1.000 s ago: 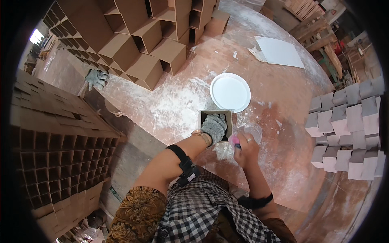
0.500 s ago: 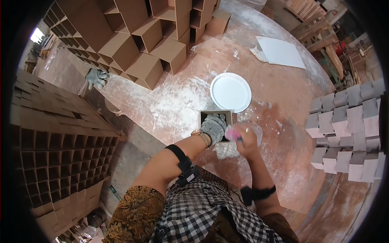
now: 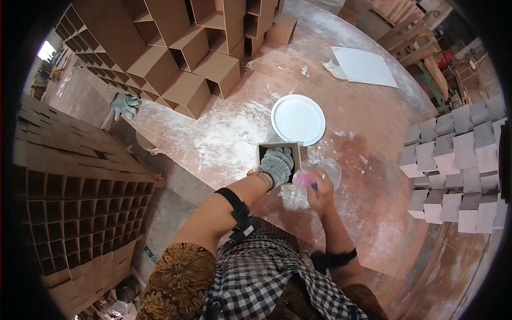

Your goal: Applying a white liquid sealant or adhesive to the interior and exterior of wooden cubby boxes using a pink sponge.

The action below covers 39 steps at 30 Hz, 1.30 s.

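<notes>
Steady square brown cardboard box nr near edge of table w/ grey-knit-gloved L hand (can't tell grip); R hand pinches pink-headed tool.

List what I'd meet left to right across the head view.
Brown cardboard stack of open square cells → grey-knit-gloved left hand → bare right hand → white rectangular sheet → stacked white-and-grey boxes.
</notes>
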Each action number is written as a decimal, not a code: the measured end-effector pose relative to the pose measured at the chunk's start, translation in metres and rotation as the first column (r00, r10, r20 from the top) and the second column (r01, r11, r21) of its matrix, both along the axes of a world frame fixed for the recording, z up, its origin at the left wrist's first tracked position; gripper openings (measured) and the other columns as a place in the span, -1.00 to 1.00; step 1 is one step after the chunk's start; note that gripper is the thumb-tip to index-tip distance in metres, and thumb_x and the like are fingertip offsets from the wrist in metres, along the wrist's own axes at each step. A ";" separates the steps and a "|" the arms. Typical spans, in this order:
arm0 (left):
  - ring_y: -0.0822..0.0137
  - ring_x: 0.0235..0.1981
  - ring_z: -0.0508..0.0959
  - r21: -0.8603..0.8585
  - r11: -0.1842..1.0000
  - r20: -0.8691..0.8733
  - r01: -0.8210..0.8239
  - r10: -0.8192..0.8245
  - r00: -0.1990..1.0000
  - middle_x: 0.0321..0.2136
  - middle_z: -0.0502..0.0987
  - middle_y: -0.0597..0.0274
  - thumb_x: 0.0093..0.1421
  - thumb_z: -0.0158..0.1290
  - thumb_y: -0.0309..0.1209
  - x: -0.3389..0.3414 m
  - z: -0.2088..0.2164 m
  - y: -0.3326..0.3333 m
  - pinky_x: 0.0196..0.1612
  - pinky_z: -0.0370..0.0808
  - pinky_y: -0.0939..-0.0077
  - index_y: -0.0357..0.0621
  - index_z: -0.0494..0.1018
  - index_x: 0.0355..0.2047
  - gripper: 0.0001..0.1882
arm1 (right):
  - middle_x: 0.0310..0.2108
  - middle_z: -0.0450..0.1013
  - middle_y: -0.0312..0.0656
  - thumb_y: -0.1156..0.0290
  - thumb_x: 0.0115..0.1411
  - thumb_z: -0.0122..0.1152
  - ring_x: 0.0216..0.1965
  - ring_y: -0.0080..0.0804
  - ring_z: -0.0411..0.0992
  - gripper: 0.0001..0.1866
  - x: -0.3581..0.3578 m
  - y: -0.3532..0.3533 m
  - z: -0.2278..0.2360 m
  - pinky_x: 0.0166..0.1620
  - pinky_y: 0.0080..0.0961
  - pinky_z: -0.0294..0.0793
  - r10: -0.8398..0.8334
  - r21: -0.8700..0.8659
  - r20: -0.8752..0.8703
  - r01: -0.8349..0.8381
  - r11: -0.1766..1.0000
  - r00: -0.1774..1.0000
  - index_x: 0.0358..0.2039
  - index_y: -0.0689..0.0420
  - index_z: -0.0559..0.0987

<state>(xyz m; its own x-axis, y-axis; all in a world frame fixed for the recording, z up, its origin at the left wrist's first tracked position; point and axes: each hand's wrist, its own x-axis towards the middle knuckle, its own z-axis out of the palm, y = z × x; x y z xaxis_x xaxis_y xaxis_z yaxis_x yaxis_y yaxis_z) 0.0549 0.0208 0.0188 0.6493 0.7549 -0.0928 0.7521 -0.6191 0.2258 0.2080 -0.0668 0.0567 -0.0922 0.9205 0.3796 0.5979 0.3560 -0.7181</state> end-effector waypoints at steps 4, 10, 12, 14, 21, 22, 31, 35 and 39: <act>0.07 -0.19 0.45 -0.129 0.991 -0.042 -0.039 0.034 0.999 -0.20 0.42 -0.05 -0.11 0.14 -0.13 0.000 0.020 -0.002 -0.19 0.44 0.27 -0.34 0.41 -0.24 -0.46 | -0.37 0.43 0.02 0.54 -0.07 0.09 -0.29 -0.11 0.43 -0.72 0.010 -0.067 -0.016 -0.17 -0.41 0.37 -0.113 -0.153 -0.073 0.101 0.983 0.991 -0.27 0.26 0.49; -0.02 -0.23 0.50 -0.226 0.967 -0.142 -0.117 0.087 0.986 -0.29 0.51 -0.11 0.06 -0.14 -0.17 0.002 0.047 -0.014 -0.16 0.43 0.21 -0.29 0.51 -0.37 -0.59 | -0.35 0.46 -0.19 0.57 0.08 0.03 -0.28 -0.47 0.39 -0.80 0.016 -0.099 -0.018 -0.17 -0.56 0.35 -0.383 -0.278 -0.558 0.269 0.922 0.736 -0.25 0.27 0.48; -0.02 -0.24 0.51 -0.344 0.936 -0.181 -0.081 0.019 0.983 -0.27 0.51 -0.12 0.06 -0.18 -0.25 0.004 0.012 -0.005 -0.16 0.43 0.21 -0.29 0.52 -0.36 -0.62 | -0.35 0.46 -0.22 0.56 0.09 0.03 -0.29 -0.52 0.38 -0.80 0.013 -0.103 -0.015 -0.19 -0.59 0.35 -0.454 -0.378 -0.593 0.268 0.886 0.665 -0.24 0.27 0.48; 0.02 -0.20 0.52 -0.419 0.907 -0.140 -0.029 -0.033 0.990 -0.24 0.50 -0.10 0.06 -0.25 -0.35 0.009 0.017 0.000 -0.15 0.42 0.22 -0.26 0.53 -0.35 -0.63 | -0.34 0.46 -0.26 0.55 0.10 0.05 -0.30 -0.57 0.38 -0.80 0.010 -0.103 -0.012 -0.20 -0.61 0.35 -0.495 -0.471 -0.606 0.220 0.854 0.623 -0.23 0.28 0.48; 0.00 -0.16 0.50 -0.443 0.896 -0.196 0.016 -0.114 0.974 -0.20 0.49 -0.09 0.12 -0.27 -0.32 0.003 0.028 0.012 -0.12 0.42 0.22 -0.22 0.50 -0.27 -0.62 | -0.34 0.47 -0.28 0.55 0.11 0.08 -0.33 -0.59 0.38 -0.82 0.008 -0.105 -0.057 -0.22 -0.65 0.37 -0.570 -0.606 -0.623 0.130 0.785 0.536 -0.24 0.28 0.50; 0.02 -0.17 0.51 -0.414 0.908 -0.242 0.069 -0.183 0.953 -0.26 0.51 -0.10 0.12 -0.23 -0.35 0.001 0.030 0.011 -0.14 0.44 0.26 -0.25 0.50 -0.30 -0.67 | -0.35 0.46 -0.29 0.55 0.12 0.08 -0.33 -0.60 0.37 -0.82 0.006 -0.103 -0.057 -0.23 -0.65 0.36 -0.562 -0.579 -0.631 0.157 0.800 0.535 -0.25 0.28 0.50; 0.08 -0.27 0.55 -0.289 0.947 -0.307 0.141 -0.231 0.923 -0.38 0.53 -0.10 -0.05 0.01 -0.47 -0.009 0.037 0.004 -0.22 0.49 0.30 -0.23 0.51 -0.45 -0.84 | -0.36 0.46 -0.30 0.51 0.13 0.07 -0.34 -0.62 0.36 -0.82 -0.016 -0.053 -0.019 -0.24 -0.64 0.35 -0.486 -0.492 -0.678 0.150 0.857 0.552 -0.25 0.28 0.49; 0.08 -0.28 0.54 -0.228 0.942 -0.198 0.248 -0.294 0.935 -0.32 0.52 -0.03 -0.02 -0.04 -0.28 -0.021 0.033 0.010 -0.23 0.47 0.26 -0.17 0.48 -0.34 -0.72 | -0.38 0.46 -0.22 0.55 0.02 0.11 -0.36 -0.44 0.40 -0.76 -0.019 -0.046 -0.022 -0.27 -0.54 0.37 -0.342 -0.237 -0.532 0.252 0.938 0.774 -0.23 0.25 0.48; 0.05 -0.25 0.51 -0.068 0.934 -0.113 0.350 -0.356 0.928 -0.31 0.52 0.04 -0.03 -0.04 -0.32 -0.036 0.010 0.000 -0.22 0.46 0.27 -0.16 0.39 -0.17 -0.63 | -0.40 0.38 -0.14 0.64 -0.24 0.09 -0.36 -0.18 0.38 -0.57 -0.035 -0.044 0.012 -0.29 -0.37 0.38 0.004 0.102 0.057 -0.010 0.995 0.998 -0.23 0.17 0.48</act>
